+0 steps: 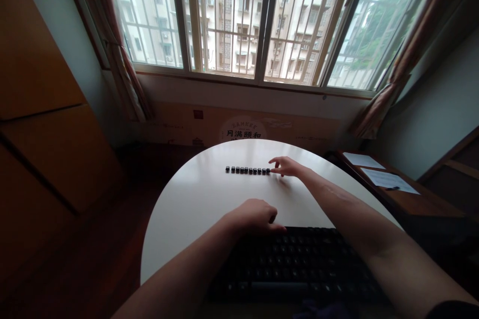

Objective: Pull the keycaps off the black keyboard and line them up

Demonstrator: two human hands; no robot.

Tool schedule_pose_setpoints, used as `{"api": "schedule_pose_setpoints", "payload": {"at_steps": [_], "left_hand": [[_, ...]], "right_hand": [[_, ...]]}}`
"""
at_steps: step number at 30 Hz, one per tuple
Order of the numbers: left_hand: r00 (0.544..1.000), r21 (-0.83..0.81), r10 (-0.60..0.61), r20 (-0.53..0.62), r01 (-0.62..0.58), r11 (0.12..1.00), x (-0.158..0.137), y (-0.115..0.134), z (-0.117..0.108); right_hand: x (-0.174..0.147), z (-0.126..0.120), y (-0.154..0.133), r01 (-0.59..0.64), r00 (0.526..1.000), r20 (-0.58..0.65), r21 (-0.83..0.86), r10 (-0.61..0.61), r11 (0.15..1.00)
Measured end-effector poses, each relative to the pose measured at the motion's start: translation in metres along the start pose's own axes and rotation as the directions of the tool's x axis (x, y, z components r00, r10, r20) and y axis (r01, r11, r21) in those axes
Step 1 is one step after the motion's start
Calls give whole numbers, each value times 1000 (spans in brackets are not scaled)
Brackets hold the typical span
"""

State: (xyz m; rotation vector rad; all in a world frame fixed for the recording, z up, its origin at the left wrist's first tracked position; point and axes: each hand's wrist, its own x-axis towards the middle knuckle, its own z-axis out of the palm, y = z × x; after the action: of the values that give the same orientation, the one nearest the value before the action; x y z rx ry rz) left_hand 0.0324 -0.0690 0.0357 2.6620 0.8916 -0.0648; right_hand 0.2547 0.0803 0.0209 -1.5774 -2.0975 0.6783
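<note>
A straight row of small black keycaps (pixel 249 170) lies on the white round table (pixel 187 214), with the leftmost one set slightly apart. At the row's right end is my right hand (pixel 287 166), its fingers apart and one fingertip touching or almost touching the last keycap. My left hand (pixel 258 215) rests at the far left edge of a black keyboard (pixel 292 261), fingers curled in and thumb stretched along that edge. Whatever may be inside those curled fingers is hidden. The keyboard lies close to me, partly covered by my left forearm and in shadow.
A wooden side table (pixel 396 192) at the right carries paper sheets (pixel 391 181) and a pen (pixel 392 188). Beyond the round table, a printed cardboard panel (pixel 172 127) stands under a barred window (pixel 258 25). A wooden cabinet (pixel 45 154) is at the left.
</note>
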Motion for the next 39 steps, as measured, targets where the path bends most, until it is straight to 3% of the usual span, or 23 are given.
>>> {"api": "schedule_pose_setpoints", "payload": {"at_steps": [5,8,9,11,13,16,19,23,31,39], "left_hand": [[1000,-5,-20,13,20,1000,0,2,-2],[999,-5,-25,27,25,1000,0,3,-4],[999,-4,-24,30,24,1000,0,3,-4],[999,-6,-22,36,22,1000,0,4,-5],[999,-10,-23,45,24,1000,0,4,-5],[998,-16,-31,46,32,999,0,5,-5],[999,-26,-42,33,43,999,0,5,-4],[998,-31,-59,21,59,998,2,5,-4],[998,-25,-59,27,60,998,6,5,-5],[997,-14,-71,24,71,997,9,2,-2]], "right_hand": [[-45,-38,-7,42,953,-303,111,-6,993],[-106,-53,-8,97,919,-395,202,-10,975],[-131,-54,-8,129,906,-423,319,20,939],[-180,-49,-6,73,940,-323,512,114,856],[-220,-39,-4,-80,966,-136,651,220,755],[-251,-24,-5,-146,971,-4,779,239,609],[-254,-11,-7,-57,972,-82,824,219,563],[-248,5,-8,31,933,-238,801,270,598],[-246,23,-15,22,907,-313,702,280,712],[-230,36,-9,0,919,-306,631,248,776]]}}
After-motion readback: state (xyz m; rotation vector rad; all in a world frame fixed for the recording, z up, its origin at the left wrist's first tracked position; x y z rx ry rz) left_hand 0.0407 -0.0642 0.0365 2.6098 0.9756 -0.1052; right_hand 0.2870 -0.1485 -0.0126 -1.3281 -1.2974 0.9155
